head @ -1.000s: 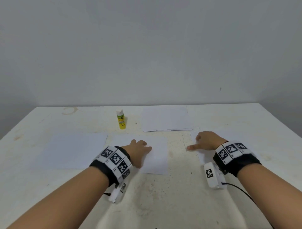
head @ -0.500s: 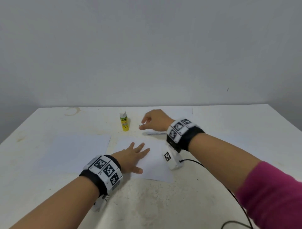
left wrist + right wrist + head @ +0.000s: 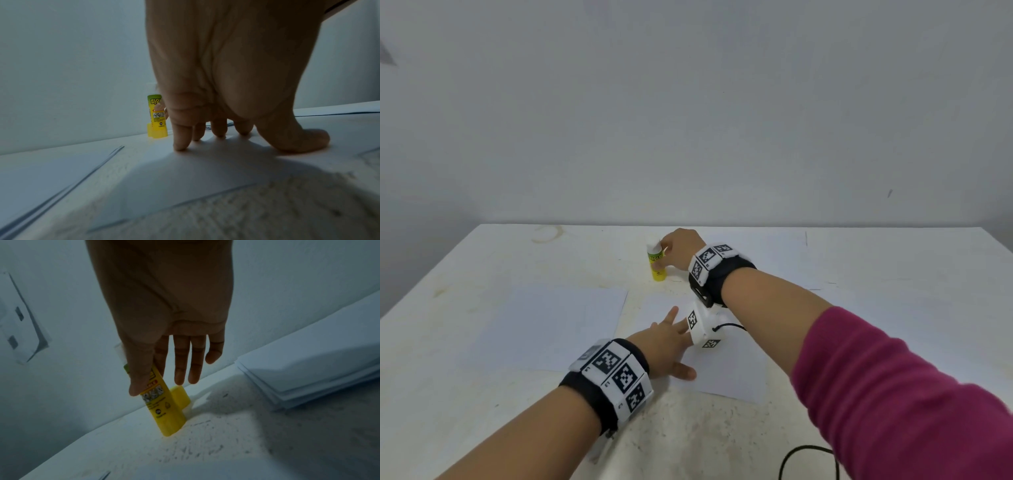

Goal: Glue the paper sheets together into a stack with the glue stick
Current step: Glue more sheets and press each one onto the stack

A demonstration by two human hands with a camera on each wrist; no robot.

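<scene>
Your right hand (image 3: 681, 248) pinches the upright glue stick (image 3: 656, 262) between thumb and forefinger at the far middle of the table (image 3: 482, 274), other fingers straight. Your left hand (image 3: 666, 346) lies spread, fingertips (image 3: 180, 144) pressing the middle sheet (image 3: 729, 373). A paper stack (image 3: 308, 369) sits just right of the stick.

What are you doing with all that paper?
Getting ready to glue sheets together. The right hand pinches the yellow glue stick, which stands on the white table with its cap on. The left hand presses flat on the middle sheet to keep it in place. Another sheet lies to the left, and a pile of paper waits near the wall.
</scene>
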